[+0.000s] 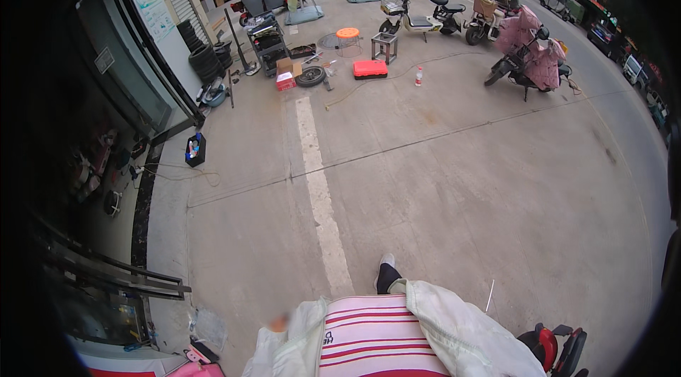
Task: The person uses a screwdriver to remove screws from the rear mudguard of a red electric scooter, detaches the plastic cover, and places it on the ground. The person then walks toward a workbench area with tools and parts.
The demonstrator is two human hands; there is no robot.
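I stand on a grey concrete pavement in a pale jacket [461, 320] over a pink striped top [372, 331]. Part of my left hand [280, 322] shows beyond the left sleeve, blurred, its fingers impossible to make out; I see nothing in it. My right sleeve hangs to the lower right, and the hand below it is out of view. One shoe [387, 259] steps forward on the concrete.
Doors [113, 58] stand along the left, with a black bin [195, 150] nearby. Ahead are a red toolbox [370, 69], an orange stool [347, 33], a loose wheel [311, 77], a bottle [418, 77] and parked scooters [425, 21]. A red vehicle part [546, 348] sits lower right.
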